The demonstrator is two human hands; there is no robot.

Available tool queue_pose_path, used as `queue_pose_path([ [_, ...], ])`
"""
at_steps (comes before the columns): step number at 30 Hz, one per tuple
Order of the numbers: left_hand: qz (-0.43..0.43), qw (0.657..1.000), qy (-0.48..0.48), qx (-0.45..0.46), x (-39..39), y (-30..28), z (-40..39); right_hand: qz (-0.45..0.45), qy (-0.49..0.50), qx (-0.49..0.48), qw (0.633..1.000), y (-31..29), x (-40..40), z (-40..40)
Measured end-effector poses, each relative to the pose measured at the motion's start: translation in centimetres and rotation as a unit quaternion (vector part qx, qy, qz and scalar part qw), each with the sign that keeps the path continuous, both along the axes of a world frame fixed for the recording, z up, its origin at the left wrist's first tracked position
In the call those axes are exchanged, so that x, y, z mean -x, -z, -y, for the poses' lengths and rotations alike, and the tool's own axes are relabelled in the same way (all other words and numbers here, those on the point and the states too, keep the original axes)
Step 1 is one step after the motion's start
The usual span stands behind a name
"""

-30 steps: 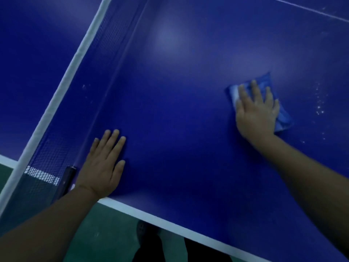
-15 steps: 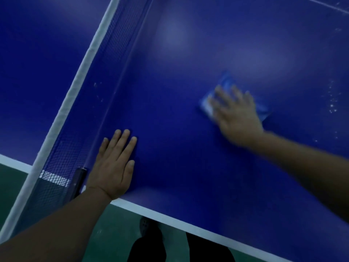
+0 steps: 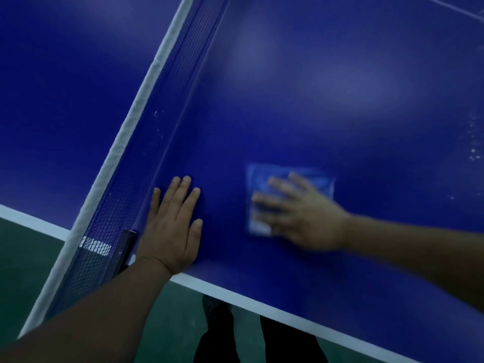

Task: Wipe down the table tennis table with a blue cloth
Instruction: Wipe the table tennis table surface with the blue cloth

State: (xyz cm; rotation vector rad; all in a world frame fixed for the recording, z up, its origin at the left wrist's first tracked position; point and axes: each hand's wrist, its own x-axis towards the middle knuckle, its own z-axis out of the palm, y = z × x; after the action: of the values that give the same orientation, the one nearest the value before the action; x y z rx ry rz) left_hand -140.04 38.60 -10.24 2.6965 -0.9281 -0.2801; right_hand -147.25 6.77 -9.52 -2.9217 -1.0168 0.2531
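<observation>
My right hand (image 3: pixel 303 216) is flat with fingers spread, pressing the blue cloth (image 3: pixel 289 197) on the table (image 3: pixel 340 100), and it has slid the cloth left, close to my left hand (image 3: pixel 172 226). My left hand stays flat and open near the net (image 3: pixel 146 142), holding nothing. I think this strip is getting clean, but the white specks (image 3: pixel 472 142) far right are still there

I'm in a table tennis hall: blue table (image 3: pixel 340 100), net (image 3: pixel 146 158) across it, green floor (image 3: pixel 23 258) below it.
</observation>
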Motion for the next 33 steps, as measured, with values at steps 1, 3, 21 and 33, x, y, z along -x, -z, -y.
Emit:
queue_pose_path([
  [1,-0.001,1.000,0.000,0.000,0.0,0.0,0.0,0.028,0.093,0.009,0.995,0.3,-2.4,1.3],
  [3,0.000,1.000,0.002,0.004,0.0,0.0,0.0,0.038,0.283,-0.004,0.958,-0.3,-7.0,2.4],
  [21,0.002,1.000,-0.002,0.017,0.3,-0.5,0.0,0.020,0.656,-0.048,0.753,-0.7,7.0,-7.9],
  [33,0.015,0.999,-0.003,-0.052,1.0,-0.9,0.6,-0.046,0.795,0.015,0.605,-1.7,24.5,-1.0],
])
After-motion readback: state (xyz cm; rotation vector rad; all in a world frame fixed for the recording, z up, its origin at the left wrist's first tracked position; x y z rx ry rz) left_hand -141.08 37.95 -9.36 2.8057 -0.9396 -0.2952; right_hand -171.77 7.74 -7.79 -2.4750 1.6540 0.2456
